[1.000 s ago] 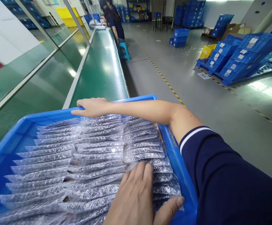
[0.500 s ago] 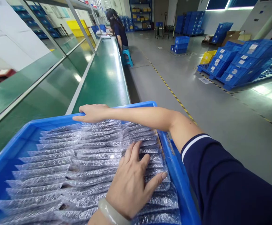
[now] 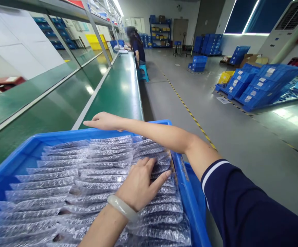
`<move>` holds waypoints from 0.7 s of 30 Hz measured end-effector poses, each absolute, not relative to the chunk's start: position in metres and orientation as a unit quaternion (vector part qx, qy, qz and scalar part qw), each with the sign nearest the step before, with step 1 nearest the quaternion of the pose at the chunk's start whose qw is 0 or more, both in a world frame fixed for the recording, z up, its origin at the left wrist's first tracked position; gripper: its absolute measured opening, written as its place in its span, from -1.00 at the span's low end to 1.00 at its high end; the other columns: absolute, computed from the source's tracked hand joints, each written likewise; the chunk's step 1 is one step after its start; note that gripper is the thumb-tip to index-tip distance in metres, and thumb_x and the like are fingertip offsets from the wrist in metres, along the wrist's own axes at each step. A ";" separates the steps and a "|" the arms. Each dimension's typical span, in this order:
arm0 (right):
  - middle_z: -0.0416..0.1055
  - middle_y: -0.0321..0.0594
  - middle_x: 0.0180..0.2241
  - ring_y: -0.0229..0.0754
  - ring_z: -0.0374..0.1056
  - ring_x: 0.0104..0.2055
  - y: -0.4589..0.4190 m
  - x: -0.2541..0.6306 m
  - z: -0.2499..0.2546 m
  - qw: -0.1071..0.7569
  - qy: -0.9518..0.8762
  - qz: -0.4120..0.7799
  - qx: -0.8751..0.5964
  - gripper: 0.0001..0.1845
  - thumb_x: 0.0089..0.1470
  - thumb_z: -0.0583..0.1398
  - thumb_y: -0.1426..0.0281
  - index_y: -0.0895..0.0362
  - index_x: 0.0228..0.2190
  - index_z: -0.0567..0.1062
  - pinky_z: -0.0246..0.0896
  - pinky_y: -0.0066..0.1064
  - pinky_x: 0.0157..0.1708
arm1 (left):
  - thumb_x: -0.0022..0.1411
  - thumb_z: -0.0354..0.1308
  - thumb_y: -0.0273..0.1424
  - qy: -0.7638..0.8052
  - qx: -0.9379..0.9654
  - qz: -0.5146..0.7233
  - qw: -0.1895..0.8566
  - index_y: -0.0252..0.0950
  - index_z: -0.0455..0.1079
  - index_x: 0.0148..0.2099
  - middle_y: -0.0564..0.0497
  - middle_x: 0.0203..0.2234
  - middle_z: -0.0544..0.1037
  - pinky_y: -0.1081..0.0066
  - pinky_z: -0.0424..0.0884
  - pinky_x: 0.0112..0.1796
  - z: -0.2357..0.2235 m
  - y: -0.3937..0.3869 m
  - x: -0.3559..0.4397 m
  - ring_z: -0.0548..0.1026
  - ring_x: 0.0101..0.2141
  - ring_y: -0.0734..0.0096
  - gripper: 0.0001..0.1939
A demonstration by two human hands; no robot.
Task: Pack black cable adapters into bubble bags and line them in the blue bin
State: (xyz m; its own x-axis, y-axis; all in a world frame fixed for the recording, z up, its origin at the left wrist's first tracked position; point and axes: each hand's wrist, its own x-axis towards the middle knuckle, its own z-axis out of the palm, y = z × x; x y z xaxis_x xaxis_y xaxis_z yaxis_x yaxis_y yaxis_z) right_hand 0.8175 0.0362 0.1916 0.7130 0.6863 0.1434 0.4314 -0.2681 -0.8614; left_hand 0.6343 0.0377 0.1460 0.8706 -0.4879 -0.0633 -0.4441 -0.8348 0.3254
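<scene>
A big blue plastic crate (image 3: 23, 145) in front of me is packed with rows of several bubble-wrapped flat packets (image 3: 69, 178) standing on edge. My right arm in a navy sleeve reaches across the crate, and my right hand (image 3: 104, 120) hovers at the far rim with its fingers stretched out to the left, holding nothing. My left hand (image 3: 141, 183), with a pale bangle on the wrist, lies on the packets in the right-hand row. Its fingers are spread, and their tips press between packets close to the right wall.
The crate sits on a long green conveyor bench (image 3: 115, 91) that runs away from me. A person (image 3: 137, 46) sits at the bench's far end on a blue stool (image 3: 144, 72). Stacked blue crates (image 3: 262, 84) stand on the floor to the right, past a yellow-black floor line.
My left hand slid farther up the right-hand row of packets. My right hand let go of the far rim and lifted slightly above it. The camera tilted up.
</scene>
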 end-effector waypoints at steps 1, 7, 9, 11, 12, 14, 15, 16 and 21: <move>0.21 -0.32 -0.46 -0.37 0.10 -0.45 0.038 0.818 0.190 0.486 -0.357 0.124 -0.788 -0.58 0.14 0.14 0.12 0.24 -0.49 0.36 -0.01 -0.55 -0.49 | 0.29 -0.17 0.04 -0.246 0.959 -0.057 0.131 -0.40 0.35 -0.06 -0.22 -0.23 0.41 -0.06 0.34 -0.11 0.146 0.038 0.635 0.38 -0.14 -0.01 -0.40; 0.17 -0.34 -0.52 -0.39 -0.01 -0.54 0.035 0.811 0.195 0.482 -0.326 0.124 -0.804 -0.63 0.23 0.05 0.21 0.22 -0.49 0.36 -0.10 -0.53 -0.56 | 0.23 -0.09 0.09 -0.242 0.965 -0.034 0.093 -0.28 0.34 -0.16 -0.27 0.25 0.02 -0.25 0.17 0.02 0.141 0.047 0.645 -0.07 0.24 -0.27 -0.47; 0.25 -0.32 -0.48 -0.39 0.00 -0.55 0.032 0.810 0.199 0.497 -0.306 0.141 -0.800 -0.63 0.23 0.06 0.20 0.20 -0.48 0.35 -0.09 -0.53 -0.58 | 0.26 -0.13 0.08 -0.246 0.959 -0.067 0.121 -0.25 0.31 -0.14 -0.24 0.19 0.15 -0.22 0.22 -0.01 0.139 0.050 0.651 0.11 0.19 -0.17 -0.49; 0.32 -0.28 -0.42 -0.40 0.03 -0.55 0.032 0.811 0.200 0.507 -0.294 0.153 -0.796 -0.65 0.20 0.10 0.18 0.20 -0.46 0.36 -0.07 -0.53 -0.60 | 0.27 -0.15 0.07 -0.252 0.953 -0.076 0.147 -0.26 0.29 -0.09 -0.23 0.08 0.30 -0.17 0.28 -0.05 0.137 0.052 0.657 0.30 0.06 -0.06 -0.48; 0.35 -0.27 -0.40 -0.40 0.04 -0.56 0.033 0.812 0.199 0.510 -0.292 0.154 -0.795 -0.65 0.19 0.11 0.18 0.21 -0.45 0.37 -0.07 -0.53 -0.60 | 0.26 -0.16 0.08 -0.246 0.953 -0.073 0.158 -0.27 0.26 -0.02 -0.24 0.06 0.33 -0.16 0.29 -0.04 0.136 0.051 0.658 0.33 0.04 -0.04 -0.46; 0.39 -0.24 -0.38 -0.41 0.05 -0.57 0.035 0.814 0.197 0.514 -0.289 0.147 -0.794 -0.65 0.20 0.10 0.20 0.23 -0.43 0.40 -0.06 -0.53 -0.61 | 0.25 -0.14 0.08 -0.223 0.957 -0.064 0.173 -0.34 0.11 0.18 -0.31 0.14 0.26 -0.19 0.23 0.03 0.136 0.047 0.659 0.25 0.13 -0.07 -0.32; 0.40 -0.22 -0.37 -0.41 0.05 -0.57 0.036 0.814 0.196 0.517 -0.288 0.141 -0.794 -0.66 0.21 0.09 0.21 0.24 -0.41 0.42 -0.06 -0.53 -0.60 | 0.25 -0.11 0.08 -0.212 0.960 -0.057 0.176 -0.38 -0.01 0.26 -0.34 0.22 0.16 -0.20 0.16 0.09 0.138 0.045 0.657 0.15 0.20 -0.08 -0.24; 0.42 -0.21 -0.37 -0.41 0.06 -0.56 0.037 0.815 0.194 0.521 -0.286 0.138 -0.792 -0.66 0.21 0.09 0.22 0.25 -0.39 0.43 -0.04 -0.54 -0.59 | 0.25 -0.09 0.07 -0.206 0.961 -0.046 0.178 -0.42 -0.12 0.32 -0.35 0.27 0.04 -0.19 0.09 0.14 0.141 0.044 0.653 0.04 0.25 -0.05 -0.17; 0.46 -0.14 -0.29 -0.38 0.21 -0.46 0.039 0.822 0.186 0.534 -0.290 0.127 -0.784 -0.69 0.20 0.11 0.27 0.27 -0.35 0.48 0.06 -0.55 -0.49 | 0.32 -0.15 0.02 -0.237 0.958 0.046 0.155 -0.38 0.02 0.31 -0.16 0.29 0.06 0.05 0.03 0.24 0.186 0.071 0.601 -0.03 0.29 0.17 -0.29</move>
